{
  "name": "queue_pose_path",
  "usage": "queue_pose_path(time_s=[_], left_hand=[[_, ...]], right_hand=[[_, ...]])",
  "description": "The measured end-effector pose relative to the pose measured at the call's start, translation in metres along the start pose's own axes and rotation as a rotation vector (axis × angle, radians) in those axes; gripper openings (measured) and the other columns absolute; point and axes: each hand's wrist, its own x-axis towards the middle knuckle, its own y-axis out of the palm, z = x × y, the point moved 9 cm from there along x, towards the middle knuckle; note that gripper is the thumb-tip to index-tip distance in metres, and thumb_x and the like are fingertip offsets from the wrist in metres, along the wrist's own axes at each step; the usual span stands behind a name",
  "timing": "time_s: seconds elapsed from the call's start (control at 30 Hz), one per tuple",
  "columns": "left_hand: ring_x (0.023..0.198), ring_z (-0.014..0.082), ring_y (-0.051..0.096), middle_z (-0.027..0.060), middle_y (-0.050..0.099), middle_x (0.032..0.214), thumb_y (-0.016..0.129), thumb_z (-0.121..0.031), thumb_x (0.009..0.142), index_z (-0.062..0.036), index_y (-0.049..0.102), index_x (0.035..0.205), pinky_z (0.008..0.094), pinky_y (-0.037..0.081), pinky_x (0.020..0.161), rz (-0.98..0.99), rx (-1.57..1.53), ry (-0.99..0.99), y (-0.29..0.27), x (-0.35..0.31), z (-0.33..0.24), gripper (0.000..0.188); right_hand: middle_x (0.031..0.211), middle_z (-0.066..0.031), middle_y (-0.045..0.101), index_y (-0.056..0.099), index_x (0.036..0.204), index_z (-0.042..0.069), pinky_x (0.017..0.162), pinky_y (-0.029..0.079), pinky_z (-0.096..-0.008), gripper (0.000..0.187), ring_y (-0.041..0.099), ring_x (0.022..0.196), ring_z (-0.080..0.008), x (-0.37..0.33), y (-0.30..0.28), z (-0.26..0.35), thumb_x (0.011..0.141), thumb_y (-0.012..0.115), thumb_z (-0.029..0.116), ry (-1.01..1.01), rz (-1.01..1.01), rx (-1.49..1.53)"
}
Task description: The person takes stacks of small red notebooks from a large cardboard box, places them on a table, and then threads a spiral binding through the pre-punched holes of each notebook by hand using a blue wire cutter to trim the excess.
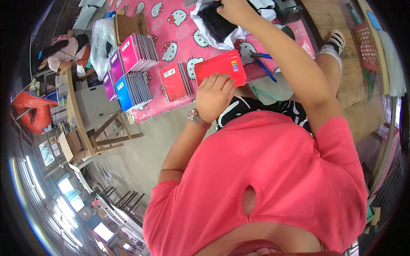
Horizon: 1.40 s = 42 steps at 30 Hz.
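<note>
Red-covered booklets (213,68) are lying slightly fanned at the near edge of the table, with the left hand (215,96) resting across their near side; whether it is gripping or merely pressing, I can't tell. Farther off, the right hand (235,12) is covering part of the black coils (213,25) in their white wrapping (200,26); its fingertips are going out of view, so its grip is unclear too. To my eye, the booklets are risking a slide into the lap if the left hand shifts, and loose coils could be snagging on one another. Blue-handled pliers (265,69) are sitting under the right forearm's path, where a careless sweep could be knocking them down.

Pink cartoon-cat cloth (181,35) is covering the table, and spiral notebooks (132,53) are standing stacked on the left. Beyond them, a co-worker (77,53) is bending near a wooden bench (70,106); planks (358,111) are flooring the right side.
</note>
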Motion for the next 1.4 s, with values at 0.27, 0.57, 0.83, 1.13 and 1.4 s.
queue_pose_path(time_s=[0.27,0.57,0.83,1.13,1.4], left_hand=[[0.088,0.0251,0.067,0.0075,0.070,0.098,0.074,-0.015,0.078,-0.0070,0.068,0.097,0.0352,0.054,0.076,0.090,-0.184,0.052,-0.015,0.012,0.011,0.021],[0.088,0.0237,0.069,0.0076,0.072,0.099,0.076,-0.018,0.079,-0.0080,0.070,0.099,0.0340,0.055,0.073,0.144,-0.220,0.034,-0.009,0.013,0.017,0.024],[0.084,0.0233,0.068,0.0063,0.070,0.100,0.077,-0.018,0.076,-0.0083,0.069,0.100,0.0332,0.055,0.071,0.113,-0.078,0.102,-0.006,0.012,0.005,0.027],[0.083,0.0230,0.069,0.0074,0.071,0.097,0.075,-0.014,0.076,-0.0085,0.068,0.099,0.0341,0.056,0.071,0.138,-0.192,0.113,-0.015,0.018,0.013,0.025],[0.080,0.0234,0.068,0.0081,0.070,0.095,0.070,-0.005,0.075,-0.0046,0.066,0.103,0.0345,0.055,0.069,-0.008,-0.043,0.225,-0.025,0.011,0.003,0.029]], right_hand=[[0.090,-0.0134,0.065,0.071,0.110,0.006,0.077,0.050,-0.0360,0.029,0.063,0.084,-0.0286,-0.088,-0.067,0.041,0.087,0.063,0.022,-0.069,0.164,0.513],[0.091,-0.0117,0.064,0.069,0.111,0.005,0.073,0.047,-0.0350,0.026,0.061,0.084,-0.0247,-0.157,-0.071,0.031,0.090,0.065,0.019,0.114,0.318,0.644],[0.096,-0.0120,0.064,0.068,0.111,0.004,0.074,0.048,-0.0339,0.024,0.061,0.084,-0.0248,-0.168,-0.066,0.034,0.089,0.064,0.014,0.137,0.328,0.642],[0.093,-0.0129,0.064,0.068,0.111,0.004,0.074,0.048,-0.0353,0.024,0.062,0.084,-0.0268,-0.162,-0.069,0.041,0.090,0.063,0.014,0.092,0.280,0.627],[0.090,-0.0098,0.062,0.070,0.111,0.006,0.075,0.049,-0.0310,0.024,0.062,0.083,-0.0224,-0.168,-0.069,0.053,0.088,0.064,0.011,0.101,0.345,0.549]])
